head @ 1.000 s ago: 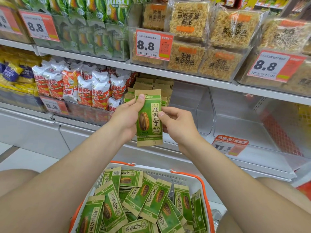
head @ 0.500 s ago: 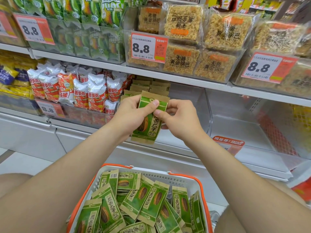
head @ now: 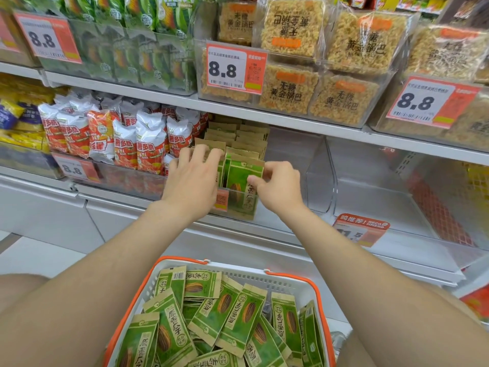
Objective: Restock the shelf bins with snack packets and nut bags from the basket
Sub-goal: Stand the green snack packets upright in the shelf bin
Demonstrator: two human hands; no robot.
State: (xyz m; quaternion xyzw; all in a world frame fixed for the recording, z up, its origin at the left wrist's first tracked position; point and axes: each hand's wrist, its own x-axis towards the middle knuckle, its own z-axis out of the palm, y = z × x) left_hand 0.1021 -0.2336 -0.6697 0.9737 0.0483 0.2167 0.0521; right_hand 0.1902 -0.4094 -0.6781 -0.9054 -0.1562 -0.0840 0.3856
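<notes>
A green sunflower-seed packet (head: 239, 174) stands upright at the front of the clear shelf bin (head: 316, 178), in front of a row of like packets (head: 238, 139). My right hand (head: 277, 188) pinches its upper right edge. My left hand (head: 193, 178) lies with spread fingers on the tops of the packets just left of it, touching them. Below, the white basket with an orange rim (head: 291, 276) holds several more green seed packets (head: 227, 311).
Red-and-white snack bags (head: 124, 139) fill the bin to the left. To the right is a clear bin (head: 397, 207) with a red tag (head: 361, 229). The upper shelf carries rice-crust packs (head: 315, 91) and green packets (head: 137, 49).
Both hands moved forward and up from above the basket to the bin. The packet went from held in the air to standing in the bin's front; the left hand shifted onto the neighbouring packets.
</notes>
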